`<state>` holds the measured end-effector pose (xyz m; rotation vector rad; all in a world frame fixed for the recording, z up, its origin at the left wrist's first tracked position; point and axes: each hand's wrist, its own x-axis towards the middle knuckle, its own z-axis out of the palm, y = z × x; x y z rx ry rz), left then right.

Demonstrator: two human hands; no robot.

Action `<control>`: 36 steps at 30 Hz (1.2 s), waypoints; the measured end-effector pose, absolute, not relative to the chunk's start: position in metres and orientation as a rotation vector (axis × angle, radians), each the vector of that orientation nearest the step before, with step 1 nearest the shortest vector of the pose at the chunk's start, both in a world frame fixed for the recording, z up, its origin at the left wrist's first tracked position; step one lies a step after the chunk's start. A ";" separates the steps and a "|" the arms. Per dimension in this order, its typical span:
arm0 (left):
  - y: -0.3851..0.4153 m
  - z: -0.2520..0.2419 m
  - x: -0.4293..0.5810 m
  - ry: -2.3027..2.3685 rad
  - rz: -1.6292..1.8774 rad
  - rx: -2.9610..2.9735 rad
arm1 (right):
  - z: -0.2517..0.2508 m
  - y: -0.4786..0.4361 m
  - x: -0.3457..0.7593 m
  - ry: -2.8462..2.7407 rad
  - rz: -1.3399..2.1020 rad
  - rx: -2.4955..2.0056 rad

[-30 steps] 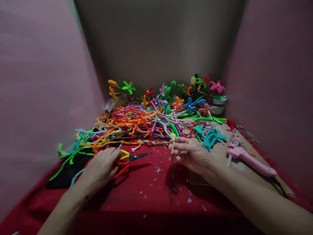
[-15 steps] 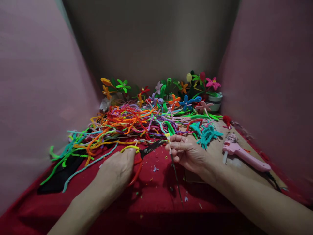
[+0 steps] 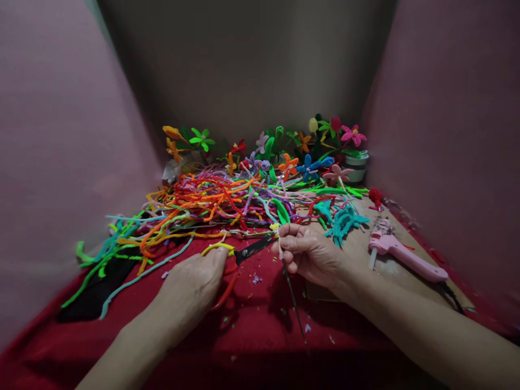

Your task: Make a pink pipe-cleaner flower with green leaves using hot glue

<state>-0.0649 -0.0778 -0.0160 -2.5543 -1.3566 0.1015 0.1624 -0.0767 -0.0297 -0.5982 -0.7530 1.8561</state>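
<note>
My left hand (image 3: 199, 276) is wrapped around the yellow and red handles of a pair of scissors (image 3: 255, 249). Their dark blades point right, with the tips close to the small yellow tuft (image 3: 275, 228) at the top of a thin dark stem (image 3: 293, 300). Whether the blades touch the tuft I cannot tell. My right hand (image 3: 311, 252) pinches this flower stem just below the tuft, where a pale wrap shows. The stem's lower end hangs down toward the front of the red cloth.
A heap of coloured pipe cleaners (image 3: 211, 197) covers the middle back. Finished pipe-cleaner flowers (image 3: 309, 168) stand behind it. A pink glue gun (image 3: 410, 260) lies on a brown board (image 3: 357, 265) at right, beside teal pieces (image 3: 345, 223). Small scraps (image 3: 257, 279) dot the red cloth (image 3: 252, 330).
The scissors' blades look closer together, their tips nearer the yellow tuft. My right hand keeps its pinch on the stem. The whole view has shifted slightly.
</note>
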 end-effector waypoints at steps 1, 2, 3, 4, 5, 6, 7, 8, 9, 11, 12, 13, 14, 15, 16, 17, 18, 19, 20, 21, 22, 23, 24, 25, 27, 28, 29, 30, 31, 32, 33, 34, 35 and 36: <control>-0.078 -0.016 -0.065 -1.356 0.102 -2.558 | -0.030 -0.077 0.162 -0.750 1.867 -0.594; -0.078 -0.016 -0.065 -1.354 0.101 -2.555 | -0.030 -0.077 0.162 -0.743 1.879 -0.590; -0.078 -0.016 -0.065 -1.348 0.098 -2.543 | -0.029 -0.077 0.162 -0.734 1.891 -0.584; -0.078 -0.016 -0.065 -1.340 0.094 -2.522 | -0.029 -0.077 0.162 -0.721 1.903 -0.577; -0.078 -0.016 -0.065 -1.329 0.090 -2.496 | -0.029 -0.077 0.162 -0.708 1.916 -0.572; -0.079 -0.017 -0.064 -1.317 0.087 -2.471 | -0.029 -0.077 0.162 -0.695 1.925 -0.565; -0.079 -0.016 -0.064 -1.307 0.089 -2.455 | -0.030 -0.077 0.162 -0.687 1.934 -0.561; -0.079 -0.016 -0.063 -1.303 0.095 -2.448 | -0.030 -0.077 0.162 -0.685 1.939 -0.558; -0.079 -0.016 -0.063 -1.305 0.105 -2.449 | -0.031 -0.077 0.163 -0.689 1.943 -0.559; -0.078 -0.015 -0.063 -1.314 0.125 -2.465 | -0.032 -0.077 0.164 -0.705 1.947 -0.563; -0.078 -0.014 -0.063 -1.320 0.132 -2.473 | -0.032 -0.076 0.165 -0.714 1.948 -0.564; -0.077 -0.013 -0.063 -1.326 0.136 -2.480 | -0.032 -0.076 0.166 -0.721 1.950 -0.564; -0.076 -0.012 -0.063 -1.328 0.141 -2.491 | -0.031 -0.076 0.167 -0.730 1.954 -0.562; -0.076 -0.011 -0.063 -1.330 0.150 -2.503 | -0.031 -0.076 0.167 -0.741 1.962 -0.563; -0.075 -0.009 -0.062 -1.331 0.162 -2.515 | -0.030 -0.075 0.168 -0.752 1.975 -0.564; -0.075 -0.008 -0.062 -1.331 0.173 -2.523 | -0.030 -0.075 0.169 -0.765 1.990 -0.566; -0.075 -0.006 -0.062 -1.332 0.183 -2.528 | -0.029 -0.075 0.169 -0.774 2.003 -0.568; -0.075 -0.005 -0.061 -1.334 0.191 -2.531 | -0.029 -0.075 0.169 -0.781 2.015 -0.567; -0.076 -0.004 -0.061 -1.337 0.193 -2.531 | -0.029 -0.074 0.170 -0.781 2.024 -0.562; -0.076 -0.003 -0.060 -1.339 0.196 -2.530 | -0.029 -0.074 0.170 -0.777 2.031 -0.557; -0.077 -0.002 -0.060 -1.338 0.205 -2.533 | -0.030 -0.074 0.170 -0.772 2.037 -0.550; -0.077 -0.001 -0.060 -1.341 0.217 -2.532 | -0.030 -0.074 0.170 -0.769 2.041 -0.543; -0.078 -0.001 -0.060 -1.344 0.231 -2.531 | -0.030 -0.073 0.171 -0.767 2.046 -0.538; -0.079 0.000 -0.060 -1.349 0.245 -2.527 | -0.031 -0.073 0.171 -0.768 2.050 -0.535; -0.079 0.001 -0.060 -1.357 0.270 -2.515 | -0.031 -0.073 0.171 -0.765 2.055 -0.543; -0.080 0.001 -0.060 -1.360 0.282 -2.506 | -0.030 -0.073 0.172 -0.760 2.061 -0.548; -0.080 0.002 -0.060 -1.362 0.295 -2.498 | -0.030 -0.073 0.172 -0.754 2.067 -0.552; -0.080 0.002 -0.060 -1.363 0.310 -2.499 | -0.030 -0.073 0.172 -0.745 2.073 -0.551; -0.080 0.002 -0.060 -1.363 0.317 -2.503 | -0.030 -0.073 0.172 -0.737 2.078 -0.550; -0.080 0.001 -0.061 -1.361 0.311 -2.513 | -0.029 -0.073 0.172 -0.728 2.081 -0.550; -0.080 0.000 -0.061 -1.360 0.290 -2.519 | -0.029 -0.074 0.172 -0.723 2.078 -0.550; -0.080 -0.002 -0.062 -1.358 0.255 -2.520 | -0.028 -0.074 0.172 -0.719 2.067 -0.553; -0.080 -0.004 -0.063 -1.354 0.213 -2.522 | -0.028 -0.074 0.171 -0.721 2.051 -0.559; -0.080 -0.008 -0.064 -1.344 0.170 -2.535 | -0.028 -0.075 0.171 -0.729 2.034 -0.564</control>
